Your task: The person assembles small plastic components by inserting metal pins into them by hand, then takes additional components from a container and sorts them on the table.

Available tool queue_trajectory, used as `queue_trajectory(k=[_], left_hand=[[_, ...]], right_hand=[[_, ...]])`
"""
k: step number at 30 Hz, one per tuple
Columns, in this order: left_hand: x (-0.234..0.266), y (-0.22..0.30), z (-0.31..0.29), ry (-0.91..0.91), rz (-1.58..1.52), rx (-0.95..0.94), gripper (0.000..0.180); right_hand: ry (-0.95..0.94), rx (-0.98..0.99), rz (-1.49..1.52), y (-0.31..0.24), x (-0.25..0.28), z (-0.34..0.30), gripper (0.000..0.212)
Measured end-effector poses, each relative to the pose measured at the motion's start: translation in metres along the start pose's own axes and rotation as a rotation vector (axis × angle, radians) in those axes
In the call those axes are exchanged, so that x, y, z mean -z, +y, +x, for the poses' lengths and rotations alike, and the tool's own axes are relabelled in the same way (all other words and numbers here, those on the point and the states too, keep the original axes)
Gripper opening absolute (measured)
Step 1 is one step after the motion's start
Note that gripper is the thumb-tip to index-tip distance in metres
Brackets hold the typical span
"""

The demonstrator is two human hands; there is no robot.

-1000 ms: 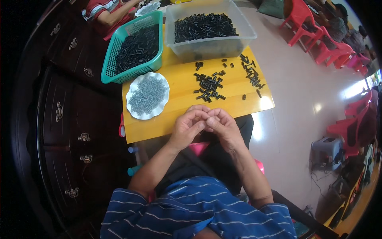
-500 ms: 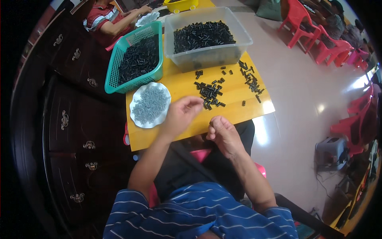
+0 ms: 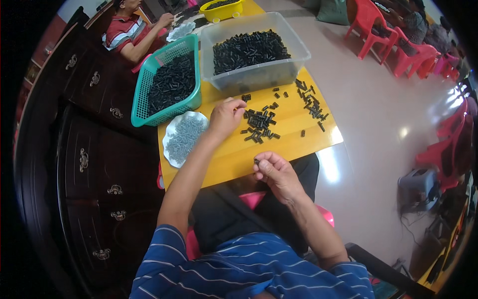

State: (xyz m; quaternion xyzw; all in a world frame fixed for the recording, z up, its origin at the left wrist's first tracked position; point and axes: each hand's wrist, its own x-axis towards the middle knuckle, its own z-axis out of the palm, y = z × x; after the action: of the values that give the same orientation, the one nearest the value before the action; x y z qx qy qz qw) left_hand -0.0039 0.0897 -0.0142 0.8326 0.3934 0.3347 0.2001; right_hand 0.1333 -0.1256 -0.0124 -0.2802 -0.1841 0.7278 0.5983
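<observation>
Between the finger and thumb of my right hand [image 3: 278, 175], near the front edge of the yellow table, is a small black tube [image 3: 256, 161]. My left hand [image 3: 226, 118] hovers over the table with its fingers pinched together; what they hold, if anything, is too small to make out. Just right of its fingertips lies a loose pile of short black tubes [image 3: 259, 122]. Beside my left wrist stands a white scalloped plate [image 3: 203, 118] heaped with small clear pieces [image 3: 183, 138].
At the table's far side stand a green mesh basket [image 3: 142, 97] and a clear plastic tub [image 3: 254, 79], both filled with black tubes. More tubes [image 3: 312, 104] lie along the right edge. A person [image 3: 128, 32] sits at the far left, beside dark drawers [image 3: 94, 124].
My left hand has moved away from me and slightly left, farther from my right hand. My right hand has shifted slightly, and the black tube in it now shows.
</observation>
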Motion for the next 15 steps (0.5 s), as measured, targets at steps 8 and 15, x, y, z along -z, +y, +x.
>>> queue_trajectory(k=[8, 15], left_hand=[[-0.003, 0.011, -0.011, -0.089, 0.018, -0.087, 0.013], [-0.002, 0.022, -0.011, -0.084, 0.034, -0.057, 0.013]], right_hand=[[0.013, -0.029, -0.029, -0.002, 0.0, 0.0, 0.018], [0.02, -0.023, -0.052, -0.002, 0.0, 0.0, 0.02]])
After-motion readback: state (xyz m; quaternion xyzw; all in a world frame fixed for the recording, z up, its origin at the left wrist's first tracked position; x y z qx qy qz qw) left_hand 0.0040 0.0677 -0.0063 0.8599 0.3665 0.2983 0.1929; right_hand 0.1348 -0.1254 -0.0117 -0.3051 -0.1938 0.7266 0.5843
